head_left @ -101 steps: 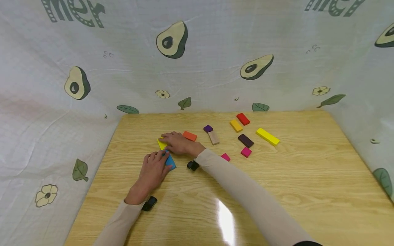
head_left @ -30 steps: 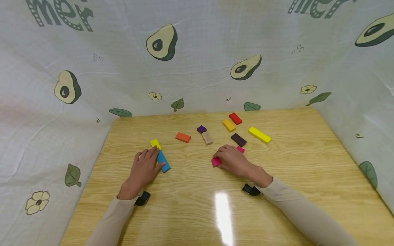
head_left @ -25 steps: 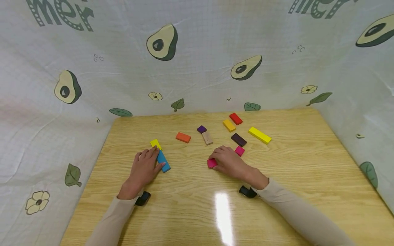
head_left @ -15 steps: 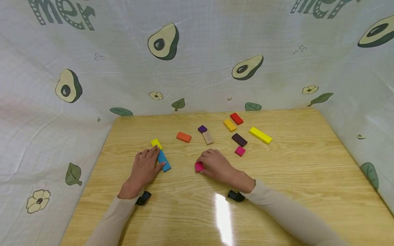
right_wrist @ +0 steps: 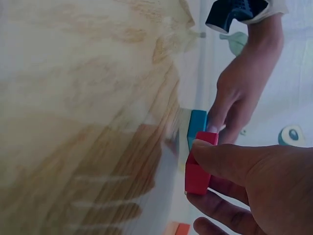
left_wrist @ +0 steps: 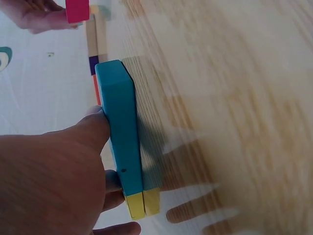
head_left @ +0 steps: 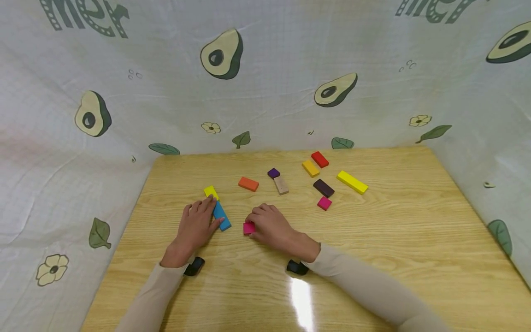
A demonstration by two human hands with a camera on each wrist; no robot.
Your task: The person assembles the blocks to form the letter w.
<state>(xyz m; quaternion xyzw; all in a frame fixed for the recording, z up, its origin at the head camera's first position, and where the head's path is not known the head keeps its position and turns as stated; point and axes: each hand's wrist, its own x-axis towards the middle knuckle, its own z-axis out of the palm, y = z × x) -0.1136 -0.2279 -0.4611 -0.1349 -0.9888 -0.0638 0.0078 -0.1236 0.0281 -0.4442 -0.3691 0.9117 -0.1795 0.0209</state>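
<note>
My left hand (head_left: 197, 227) rests at the left side of a long blue block (head_left: 221, 217) on the table, its fingers relaxed. The thumb touches the blue block near its front end, and the index fingertip lies where it meets a small yellow block (head_left: 210, 191). These two blocks stand end to end, as the left wrist view shows with the blue block (left_wrist: 121, 132) and the yellow block (left_wrist: 135, 205). Between thumb and fingers, my right hand (head_left: 271, 229) pinches a small pink block (head_left: 248, 228), just right of the blue block's near end. The right wrist view shows this pink block (right_wrist: 198, 178) close up.
Behind lie an orange-red block (head_left: 248, 184), a purple block (head_left: 273, 173) and a bare wood block (head_left: 281, 185). Farther right are amber (head_left: 310, 168), red (head_left: 320, 159), dark brown (head_left: 323, 188), long yellow (head_left: 351, 181) and pink (head_left: 324, 203) blocks. A printed cloth hangs behind the table.
My right hand has left the yellow block, taken hold of a pink block at the middle and carried it left towards the blue one. My left hand stays at the blue block.
</note>
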